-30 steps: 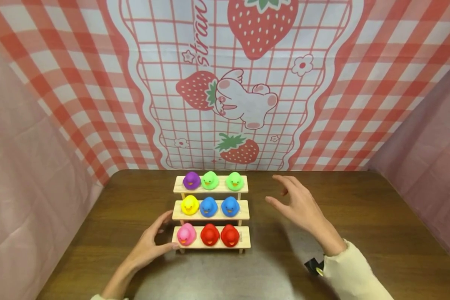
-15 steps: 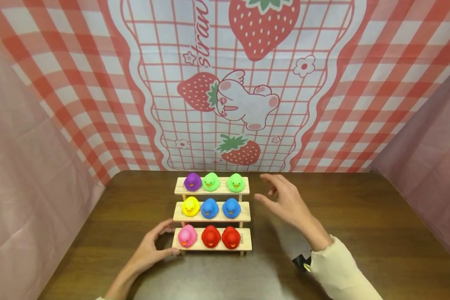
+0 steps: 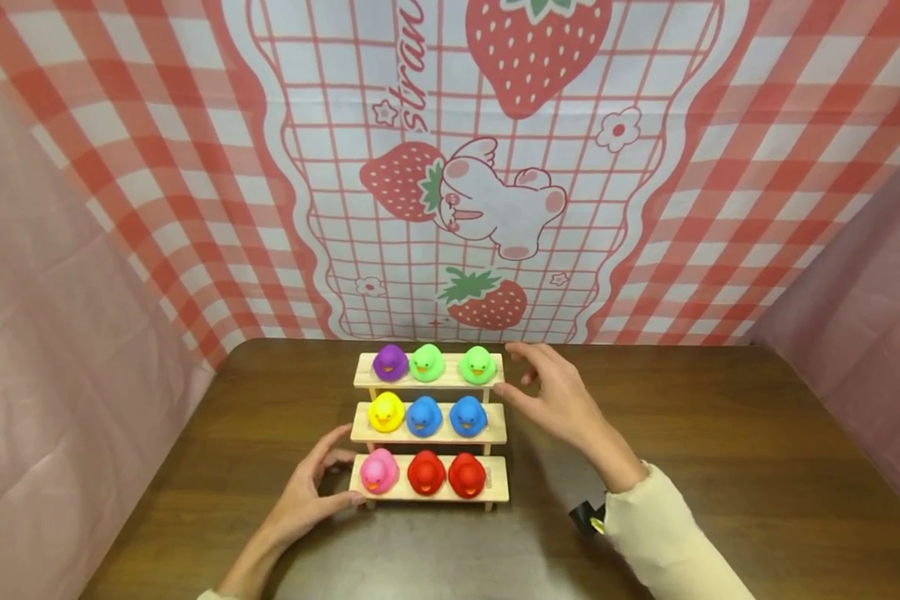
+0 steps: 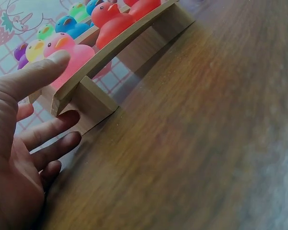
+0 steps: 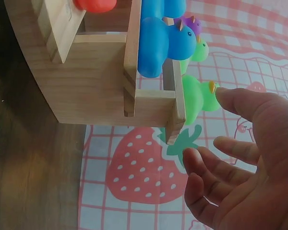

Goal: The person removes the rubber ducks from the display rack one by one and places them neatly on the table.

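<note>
A three-tier wooden stand [image 3: 430, 429] holds rubber ducks in rows. Purple [image 3: 390, 363] and two green ducks are on top, yellow [image 3: 386, 412] and two blue ones in the middle, pink [image 3: 378, 471] and two red ones at the bottom. My left hand [image 3: 307, 487] is at the stand's lower left end; in the left wrist view its thumb [image 4: 57, 60] overlaps the pink duck and its fingertips are by the end panel. Parted thumb and fingers of my right hand [image 3: 558, 392] hang beside the top tier's right end, closest to the right green duck [image 3: 477, 365].
The stand is on a brown wooden table [image 3: 690, 433]. Behind the table hangs a red-and-white checked cloth [image 3: 495, 208] with strawberries, and pink cloth [image 3: 60, 350] lines the sides. A small black object [image 3: 587, 518] shows at the right sleeve.
My right hand has moved left toward the upper right end of the stand. The left hand stays by the lower left end, and the ducks keep their places.
</note>
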`<state>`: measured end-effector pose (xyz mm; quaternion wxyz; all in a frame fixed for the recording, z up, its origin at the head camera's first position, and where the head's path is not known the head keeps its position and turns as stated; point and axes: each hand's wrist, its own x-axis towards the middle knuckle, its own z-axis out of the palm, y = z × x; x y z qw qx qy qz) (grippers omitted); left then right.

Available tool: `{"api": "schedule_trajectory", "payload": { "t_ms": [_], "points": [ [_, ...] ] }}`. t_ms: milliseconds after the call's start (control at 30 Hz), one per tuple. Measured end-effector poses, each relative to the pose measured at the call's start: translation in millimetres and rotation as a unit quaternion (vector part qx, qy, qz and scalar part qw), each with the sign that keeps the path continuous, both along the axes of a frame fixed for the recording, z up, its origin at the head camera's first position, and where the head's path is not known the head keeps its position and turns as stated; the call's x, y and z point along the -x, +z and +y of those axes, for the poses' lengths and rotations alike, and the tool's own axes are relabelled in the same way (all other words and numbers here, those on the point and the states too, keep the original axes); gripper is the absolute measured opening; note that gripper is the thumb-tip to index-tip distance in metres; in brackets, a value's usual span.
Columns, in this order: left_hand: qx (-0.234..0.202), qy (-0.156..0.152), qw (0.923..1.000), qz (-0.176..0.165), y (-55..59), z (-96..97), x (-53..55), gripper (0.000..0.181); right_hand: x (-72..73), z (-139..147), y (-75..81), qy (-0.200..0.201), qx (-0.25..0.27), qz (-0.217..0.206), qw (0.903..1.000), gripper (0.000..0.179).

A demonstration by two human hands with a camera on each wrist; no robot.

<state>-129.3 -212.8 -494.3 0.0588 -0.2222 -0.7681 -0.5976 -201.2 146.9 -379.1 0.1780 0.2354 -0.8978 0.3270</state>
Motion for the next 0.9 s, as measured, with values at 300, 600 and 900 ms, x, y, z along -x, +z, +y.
{"api": "schedule_trajectory", "payload": {
  "t_ms": [300, 600, 900],
  "points": [
    [-0.099, 0.071, 0.9893, -0.081, 5.4, 25.9, 7.0, 0.059, 2.2, -7.7, 1.6, -0.014, -0.011, -0.010, 0.9998, 0.056],
    [-0.150, 0.082, 0.9805, -0.097, 5.1, 41.2, 10.2, 0.053, 2.6, -12.3, 3.2, -0.018, -0.024, -0.007, 0.9995, 0.056],
    [-0.131, 0.102, 0.9795, -0.114, 5.1, 46.8, 9.5, 0.054, 4.0, -12.7, 3.3, -0.021, -0.028, -0.005, 0.9994, 0.057]
  ]
}}
